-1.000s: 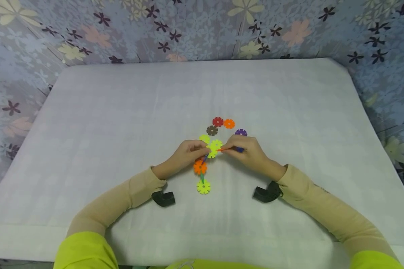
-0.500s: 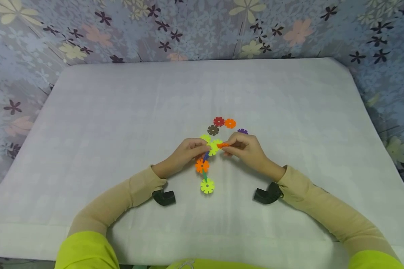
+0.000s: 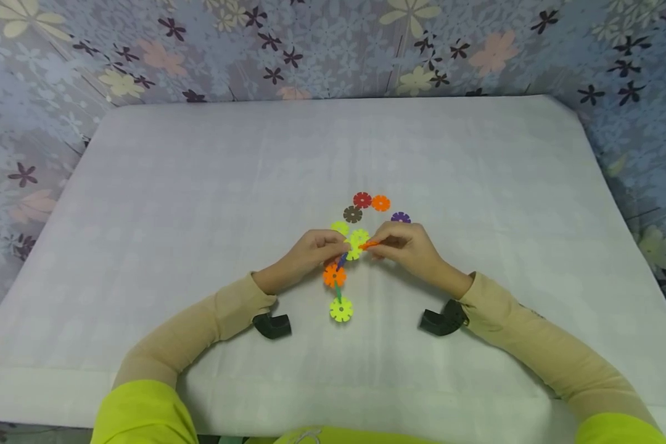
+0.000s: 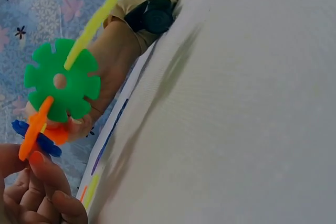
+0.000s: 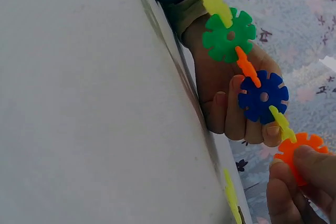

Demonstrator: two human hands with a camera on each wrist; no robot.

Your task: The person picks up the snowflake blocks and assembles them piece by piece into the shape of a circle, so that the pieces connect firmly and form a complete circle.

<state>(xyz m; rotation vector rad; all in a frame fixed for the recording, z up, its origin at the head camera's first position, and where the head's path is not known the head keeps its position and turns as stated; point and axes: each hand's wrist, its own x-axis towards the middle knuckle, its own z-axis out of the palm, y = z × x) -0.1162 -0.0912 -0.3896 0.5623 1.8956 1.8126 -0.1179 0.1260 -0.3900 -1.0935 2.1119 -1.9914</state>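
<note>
A chain of notched plastic snowflake discs hangs between my hands. From the bottom it runs yellow [image 3: 341, 310], green [image 5: 229, 35], orange [image 3: 334, 275], blue [image 5: 263, 97], yellow [image 3: 357, 245], with an orange disc [image 5: 302, 150] at the top end. My left hand [image 3: 319, 248] pinches the chain around the blue disc; its exact hold is partly hidden. My right hand [image 3: 406, 240] pinches the top orange disc between thumb and fingers, where its edge meets the yellow disc.
Loose discs lie on the white-covered table [image 3: 200, 185] beyond my hands: red [image 3: 362, 200], orange [image 3: 380, 203], brown [image 3: 353, 214], purple [image 3: 401, 217] and yellow [image 3: 340, 228]. A floral-patterned backdrop [image 3: 333, 49] stands behind the table.
The orange disc at my right fingertips has tilted, and the lower chain has swung slightly right. A blue patch seen under my right hand earlier no longer shows. Both hands keep their grips.
</note>
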